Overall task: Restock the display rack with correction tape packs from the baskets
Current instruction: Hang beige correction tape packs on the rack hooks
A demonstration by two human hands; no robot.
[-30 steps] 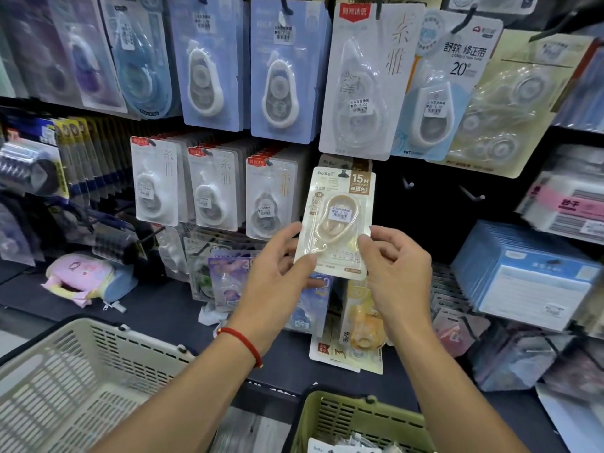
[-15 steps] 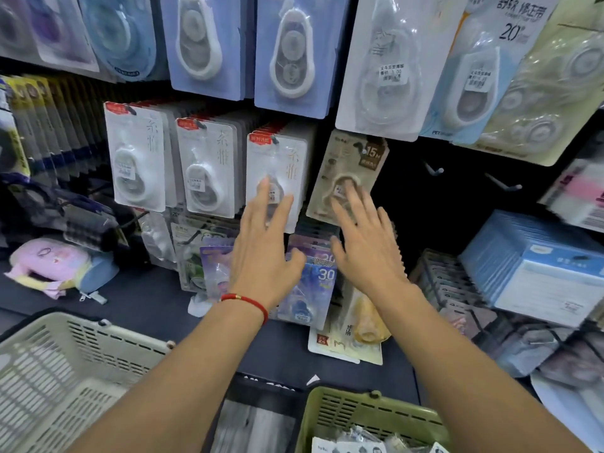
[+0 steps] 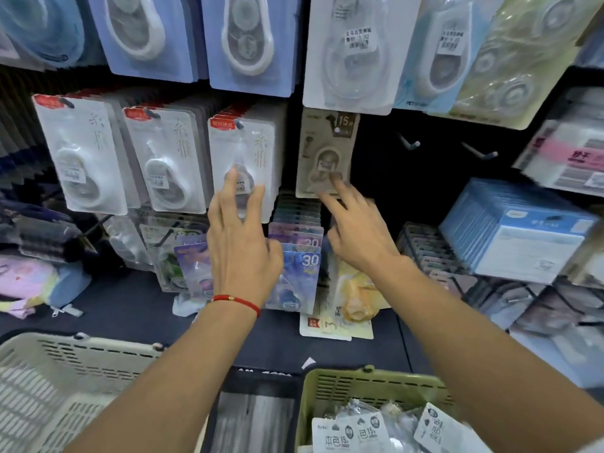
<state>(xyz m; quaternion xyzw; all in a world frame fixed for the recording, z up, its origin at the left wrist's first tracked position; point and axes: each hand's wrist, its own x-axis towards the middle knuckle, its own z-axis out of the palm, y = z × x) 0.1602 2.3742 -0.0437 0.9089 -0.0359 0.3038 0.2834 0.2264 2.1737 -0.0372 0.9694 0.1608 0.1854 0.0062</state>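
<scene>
Beige carded correction tape pack marked 15M (image 3: 327,152) hangs on black rack hook, just right of white carded packs (image 3: 243,166). Right hand (image 3: 356,237) below it, fingers loosely spread, fingertips at its lower edge, gripping nothing. Left hand (image 3: 242,243) lower left of it, fingers extended, empty. Green plastic basket (image 3: 330,384) far below, holds more packs.

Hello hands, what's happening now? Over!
Left hand open, empty. Right hand open, fingertips at hung beige 15M correction tape pack. More packs wait in green plastic basket. Nothing blocking.
</scene>
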